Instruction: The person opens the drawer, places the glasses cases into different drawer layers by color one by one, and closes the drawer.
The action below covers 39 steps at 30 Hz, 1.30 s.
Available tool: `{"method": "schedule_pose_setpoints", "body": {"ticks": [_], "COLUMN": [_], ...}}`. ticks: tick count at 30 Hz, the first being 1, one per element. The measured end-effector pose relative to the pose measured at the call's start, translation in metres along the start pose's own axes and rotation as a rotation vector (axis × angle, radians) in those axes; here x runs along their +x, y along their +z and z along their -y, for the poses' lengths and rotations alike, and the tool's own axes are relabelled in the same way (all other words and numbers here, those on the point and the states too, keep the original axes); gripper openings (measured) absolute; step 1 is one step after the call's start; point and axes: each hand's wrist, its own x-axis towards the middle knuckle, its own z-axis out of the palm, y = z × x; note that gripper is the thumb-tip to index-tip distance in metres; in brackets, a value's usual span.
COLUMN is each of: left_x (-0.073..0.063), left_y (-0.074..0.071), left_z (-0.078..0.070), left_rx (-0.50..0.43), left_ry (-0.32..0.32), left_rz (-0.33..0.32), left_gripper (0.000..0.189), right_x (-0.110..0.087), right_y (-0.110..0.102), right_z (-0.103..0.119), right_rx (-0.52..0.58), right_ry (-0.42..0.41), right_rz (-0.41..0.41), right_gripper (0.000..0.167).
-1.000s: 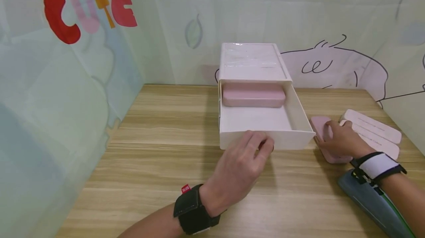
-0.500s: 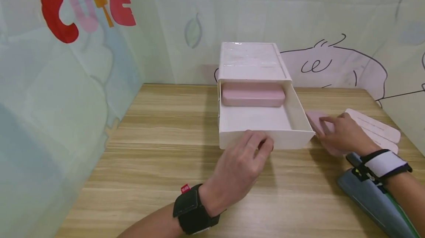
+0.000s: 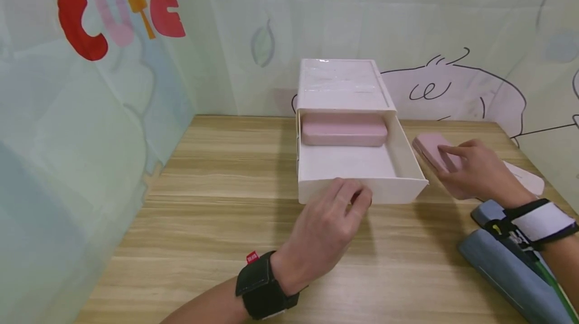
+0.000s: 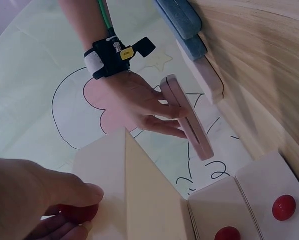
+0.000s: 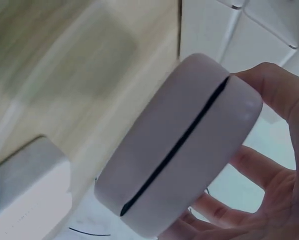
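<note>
In the head view my left hand [image 3: 323,231] is at the front of a pulled-out white drawer [image 3: 400,191]. Its thumb and fingers pinch a round red knob [image 4: 84,214], seen in the left wrist view. A pink glasses case [image 3: 344,130] lies crosswise at the back of that drawer. Right of the drawer, my right hand [image 3: 481,173] grips a second pink glasses case [image 3: 431,147], tilted and raised off the table. The right wrist view shows this case [image 5: 179,145] end on, a dark seam along it, thumb on one side and fingers on the other.
Blue cases [image 3: 506,274] lie at the right front, under my right wrist. Pale cases with print [image 3: 529,179] lie behind my right hand, partly hidden. The white drawer box [image 3: 344,83] stands near the back cloth; other red-knobbed fronts [image 4: 269,195] show in the left wrist view.
My right hand has lifted the pink glasses case off the table, tilting it and shifting it slightly toward the back. The left hand and drawer have stayed in place.
</note>
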Motion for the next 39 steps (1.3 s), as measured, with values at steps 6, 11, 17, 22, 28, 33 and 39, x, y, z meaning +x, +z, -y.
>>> {"method": "schedule_pose_setpoints", "body": {"ticks": [6,11,17,22,28,33,39], "left_x": [0.0,0.0,0.001,0.0,0.0,0.0,0.0], "left_y": [0.0,0.0,0.0,0.0,-0.001,-0.001,0.0], "left_z": [0.0,0.0,-0.001,-0.001,0.0,0.0,0.0], "left_rx": [-0.003,-0.001,0.001,0.002,0.005,0.006,0.008], "left_ry": [-0.006,-0.008,-0.009,-0.01,-0.004,-0.003,-0.002], "left_rz": [0.009,0.008,0.006,0.011,0.006,0.003,-0.003], "left_gripper": [0.019,0.018,0.017,0.018,0.017,0.018,0.019], "right_x": [-0.002,-0.005,-0.009,-0.012,-0.013,-0.015,-0.019], "right_y": [-0.012,-0.023,-0.035,-0.046,-0.058,-0.068,-0.073], "right_z": [0.005,0.013,0.025,0.033,0.041,0.047,0.056], "right_rx": [0.034,0.059,0.083,0.063,0.076,0.082,0.081], "right_ry": [-0.037,-0.065,-0.066,-0.082,-0.112,-0.134,-0.165], "right_rz": [-0.027,-0.106,-0.145,-0.157,-0.182,-0.199,-0.211], "right_gripper": [0.073,0.068,0.071,0.07,0.068,0.067,0.068]}}
